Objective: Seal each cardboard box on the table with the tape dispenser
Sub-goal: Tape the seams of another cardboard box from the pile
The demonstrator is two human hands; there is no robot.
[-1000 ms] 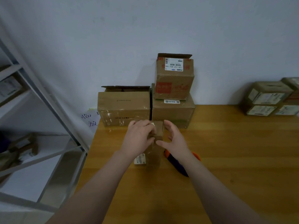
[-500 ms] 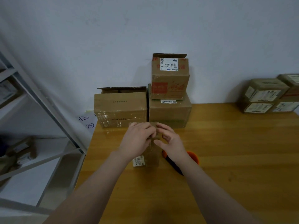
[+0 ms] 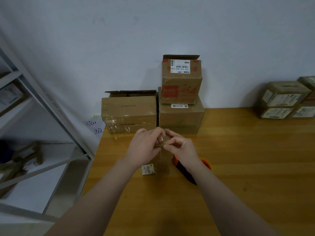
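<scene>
Curled inward since a second ago, the right hand (image 3: pixel 183 149) is brought against the left hand (image 3: pixel 144 147), the top of the small box (image 3: pixel 159 165) being pinched by both beside the tape dispenser (image 3: pixel 186 174).

Illumination is dim and even, with a cool bluish cast on the wall (image 3: pixel 85 48). Soft shadows fall on it left of the cardboard boxes (image 3: pixel 181 82). The tabletop (image 3: pixel 255 159) carries a faint sheen. Wide-angle distortion bends the shelf frame (image 3: pixel 51 103) at the left edge; corners render soft.
</scene>
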